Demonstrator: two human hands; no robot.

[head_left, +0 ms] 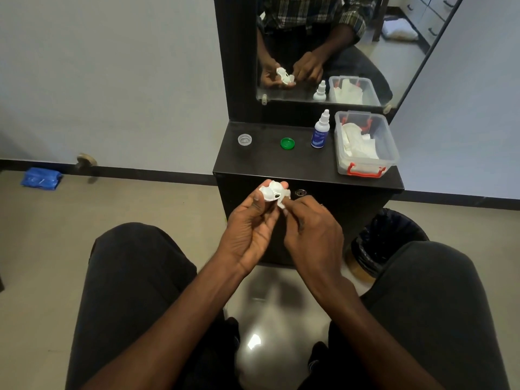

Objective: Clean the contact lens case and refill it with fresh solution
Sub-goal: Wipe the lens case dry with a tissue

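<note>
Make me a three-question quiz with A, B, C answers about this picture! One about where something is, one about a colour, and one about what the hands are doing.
1. Where is the solution bottle?
A. On the floor
B. On the black counter, beside the clear box
C. In the bin

2. What colour is the cap nearest the bottle?
A. Green
B. Red
C. Yellow

3. What is the left hand doing?
A. Resting on a knee
B. Holding the bottle
C. Holding the white lens case

Answers: B, it stands upright left of the box; A, it is bright green; C, the case sits at its fingertips while the right hand pinches a bit of white tissue against it.
</note>
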